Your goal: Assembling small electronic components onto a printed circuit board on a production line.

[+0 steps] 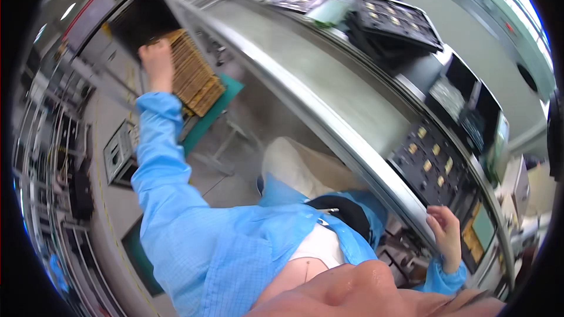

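Brown and slatted, a panel (194,76) lies on a green bench (231,89) at the left. The left hand (157,63) curls its fingers at the panel's edge, grip unclear. Handling seems under way; what remains cannot be told. The right hand (445,232), fingers loose and empty, is beside a metal rail (376,169).

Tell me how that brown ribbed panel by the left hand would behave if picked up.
The brown ribbed panel is probably stiff, since its outline shows no sag. Its ridges likely make it less slippery than something smooth. Being broad and flat, it seems unlikely to roll.
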`<action>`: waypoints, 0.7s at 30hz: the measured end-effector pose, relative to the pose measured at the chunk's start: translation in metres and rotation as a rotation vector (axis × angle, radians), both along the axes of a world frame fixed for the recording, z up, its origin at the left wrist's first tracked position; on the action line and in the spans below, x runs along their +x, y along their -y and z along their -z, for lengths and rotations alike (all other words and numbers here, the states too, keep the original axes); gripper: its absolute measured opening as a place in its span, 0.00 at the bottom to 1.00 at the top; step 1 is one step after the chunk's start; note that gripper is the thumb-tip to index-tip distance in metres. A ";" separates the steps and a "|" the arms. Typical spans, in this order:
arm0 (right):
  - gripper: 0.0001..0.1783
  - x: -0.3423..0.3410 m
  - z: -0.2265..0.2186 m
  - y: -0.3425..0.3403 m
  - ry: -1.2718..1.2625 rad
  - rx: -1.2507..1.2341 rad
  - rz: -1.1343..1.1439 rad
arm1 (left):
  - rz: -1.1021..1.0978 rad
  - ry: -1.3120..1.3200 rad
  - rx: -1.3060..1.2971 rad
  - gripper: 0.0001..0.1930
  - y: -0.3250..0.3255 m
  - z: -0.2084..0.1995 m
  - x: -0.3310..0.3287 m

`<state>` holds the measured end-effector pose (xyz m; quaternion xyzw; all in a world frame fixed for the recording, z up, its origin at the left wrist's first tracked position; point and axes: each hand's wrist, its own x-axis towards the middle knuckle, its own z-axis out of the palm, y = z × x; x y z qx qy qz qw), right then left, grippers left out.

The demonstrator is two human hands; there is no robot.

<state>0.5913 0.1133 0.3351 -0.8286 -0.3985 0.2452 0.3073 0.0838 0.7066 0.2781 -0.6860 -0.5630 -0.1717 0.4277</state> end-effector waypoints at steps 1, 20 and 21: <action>0.12 0.006 -0.001 0.006 -0.016 0.017 0.006 | 0.071 -0.068 0.066 0.06 0.003 -0.001 0.000; 0.25 0.064 -0.006 -0.099 -0.847 0.540 -0.064 | 1.624 -0.110 0.423 0.12 0.308 -0.065 0.348; 0.25 0.070 -0.010 -0.104 -0.925 0.580 -0.101 | 1.686 -0.116 0.456 0.13 0.310 -0.061 0.365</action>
